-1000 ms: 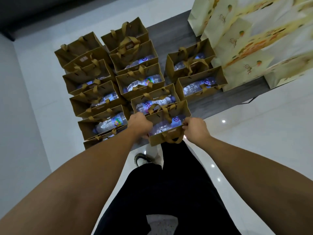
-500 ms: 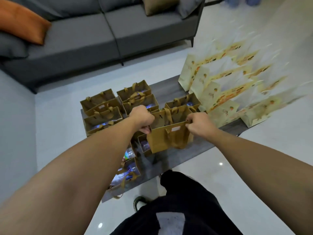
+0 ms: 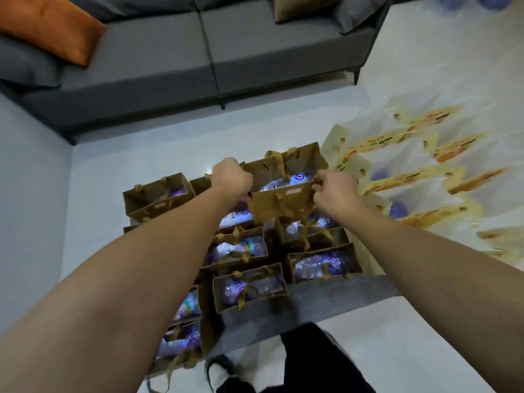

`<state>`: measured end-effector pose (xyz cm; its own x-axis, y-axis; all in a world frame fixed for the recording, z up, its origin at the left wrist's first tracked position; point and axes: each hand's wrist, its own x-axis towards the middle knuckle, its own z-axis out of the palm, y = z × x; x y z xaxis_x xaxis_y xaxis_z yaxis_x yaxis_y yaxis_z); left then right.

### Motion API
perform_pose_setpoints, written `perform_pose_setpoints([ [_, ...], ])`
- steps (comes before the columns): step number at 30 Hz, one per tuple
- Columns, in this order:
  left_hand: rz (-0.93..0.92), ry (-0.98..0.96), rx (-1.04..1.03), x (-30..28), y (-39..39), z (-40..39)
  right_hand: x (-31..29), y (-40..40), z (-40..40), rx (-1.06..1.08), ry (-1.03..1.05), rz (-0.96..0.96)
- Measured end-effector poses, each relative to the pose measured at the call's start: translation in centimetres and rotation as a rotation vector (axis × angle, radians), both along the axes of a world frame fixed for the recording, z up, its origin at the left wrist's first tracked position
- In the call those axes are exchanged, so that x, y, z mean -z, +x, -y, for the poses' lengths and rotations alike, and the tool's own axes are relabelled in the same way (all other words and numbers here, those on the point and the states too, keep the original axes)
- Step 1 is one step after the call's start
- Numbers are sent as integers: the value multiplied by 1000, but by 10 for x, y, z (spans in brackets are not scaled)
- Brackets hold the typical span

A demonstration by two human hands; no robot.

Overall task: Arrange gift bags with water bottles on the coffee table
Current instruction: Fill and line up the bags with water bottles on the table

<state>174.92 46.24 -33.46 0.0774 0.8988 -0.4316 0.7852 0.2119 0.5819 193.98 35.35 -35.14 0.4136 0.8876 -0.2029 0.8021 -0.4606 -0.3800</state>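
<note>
Both my hands hold one brown gift bag (image 3: 279, 204) up over the far part of the grey coffee table (image 3: 326, 300). My left hand (image 3: 231, 177) grips its left rim and my right hand (image 3: 333, 191) pinches its right rim. A water bottle (image 3: 295, 178) lies inside the held bag. Under and around it, several more brown gift bags (image 3: 249, 286) with bottles stand in rows on the table. My left forearm hides part of the left rows.
Several pale yellow patterned bags (image 3: 411, 177) stand along the table's right side, blurred. A grey sofa (image 3: 198, 58) with an orange cushion (image 3: 54, 26) sits beyond a strip of white floor. My legs and a shoe (image 3: 221, 373) are at the table's near edge.
The bag was lifted from the near edge of the table and carried away from me, over the other bags toward the far end. Both hands kept hold of its rim.
</note>
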Motion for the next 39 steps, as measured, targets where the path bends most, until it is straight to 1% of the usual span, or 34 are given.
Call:
perform_pose_setpoints([
  [5,-122,17,48,38,60,-65,41,50,-62,-1,-36,-45],
  [9,-188,23,33,92,84,-102,93,73,-104,-9,-78,-89],
  [12,-213,27,5,136,91,-125,141,82,-132,-57,-117,-62],
  [15,-286,21,41,177,95,-130,189,82,-138,-46,-162,-75],
  [18,-329,-6,39,199,96,-125,214,77,-130,-37,-190,-92],
  [20,-323,-19,2,203,96,-120,216,75,-120,-27,-184,-112],
  [23,-240,21,-15,198,93,-103,202,73,-92,15,-88,-201],
  [25,-201,74,7,191,91,-86,189,74,-68,36,-26,-225],
  [26,-169,77,39,189,91,-75,184,75,-56,15,-30,-219],
  [28,-103,7,163,188,91,-49,177,78,-29,-123,-154,-188],
  [31,-142,-141,419,193,88,-9,168,85,7,-359,-391,-146],
  [33,-149,-155,525,199,84,13,171,91,22,-495,-478,-54],
  [35,-117,-117,552,203,79,29,178,94,26,-580,-519,41],
  [37,-96,-80,537,205,75,38,182,94,18,-541,-515,63],
  [39,-96,-53,547,208,74,42,184,94,4,-468,-457,26],
])
